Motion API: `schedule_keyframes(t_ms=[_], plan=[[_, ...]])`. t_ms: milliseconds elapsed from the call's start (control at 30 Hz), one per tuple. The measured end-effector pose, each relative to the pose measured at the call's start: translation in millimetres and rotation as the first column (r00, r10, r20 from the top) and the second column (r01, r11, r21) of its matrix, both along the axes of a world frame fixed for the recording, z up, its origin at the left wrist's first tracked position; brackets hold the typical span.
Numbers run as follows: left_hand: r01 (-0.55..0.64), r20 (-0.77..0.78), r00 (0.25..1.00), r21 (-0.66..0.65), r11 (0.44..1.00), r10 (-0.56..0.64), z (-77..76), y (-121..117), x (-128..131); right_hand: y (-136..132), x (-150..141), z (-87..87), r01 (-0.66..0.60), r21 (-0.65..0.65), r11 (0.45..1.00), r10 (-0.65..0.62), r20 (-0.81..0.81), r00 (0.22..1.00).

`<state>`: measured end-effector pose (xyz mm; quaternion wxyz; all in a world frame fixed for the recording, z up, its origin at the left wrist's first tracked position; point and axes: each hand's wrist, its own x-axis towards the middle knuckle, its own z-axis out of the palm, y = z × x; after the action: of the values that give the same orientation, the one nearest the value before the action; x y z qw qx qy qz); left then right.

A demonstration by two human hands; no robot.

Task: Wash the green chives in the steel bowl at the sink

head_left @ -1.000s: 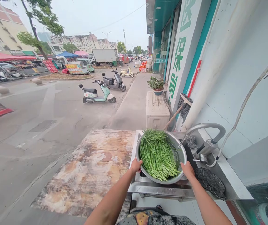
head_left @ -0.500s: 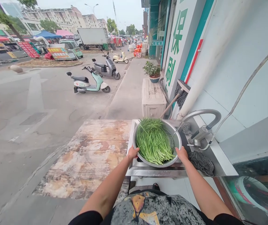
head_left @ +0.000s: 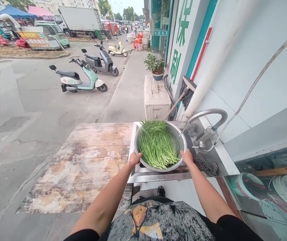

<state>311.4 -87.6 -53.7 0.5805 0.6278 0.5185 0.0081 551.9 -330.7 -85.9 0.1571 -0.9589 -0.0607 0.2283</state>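
A round metal basin [head_left: 136,147] sits over the steel sink, heaped with long green stalks that look like garlic chives [head_left: 157,145]. My left hand [head_left: 134,158] grips the basin's left rim, thumb on top and fingers hidden beneath. On the opposite rim, my right hand [head_left: 187,156] holds on the same way. Water runs from the curved faucet [head_left: 208,113] into the right side of the basin, where some water shows beside the stalks.
Left of the sink [head_left: 156,176] stands a worn wooden table [head_left: 83,160]. A dark mesh cloth [head_left: 206,164] and a steel scouring pad [head_left: 191,129] lie right of the basin. Beyond are a beige box [head_left: 157,97], a potted plant [head_left: 156,67] and a mop [head_left: 187,93].
The camera view has turned right and tilted down a little, so everything sits further left and higher. Both hands keep their hold on the basin, which stays under the faucet.
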Motion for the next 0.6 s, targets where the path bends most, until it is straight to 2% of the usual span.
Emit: schedule_keyframes(t_ms=[367, 600], plan=[[-0.002, -0.012, 1.000, 0.001, 1.000, 0.002, 3.8, -0.9, -0.4, -0.4, -1.3, 2.0, 0.005, 0.012, 1.000, -0.005, -0.015, 1.000], [-0.001, -0.007, 1.000, 0.007, 1.000, 0.001, 1.2, -1.5, -0.9, -1.0, -1.9, 1.6, 0.008, 0.026, 1.000, -0.008, -0.013, 1.000]])
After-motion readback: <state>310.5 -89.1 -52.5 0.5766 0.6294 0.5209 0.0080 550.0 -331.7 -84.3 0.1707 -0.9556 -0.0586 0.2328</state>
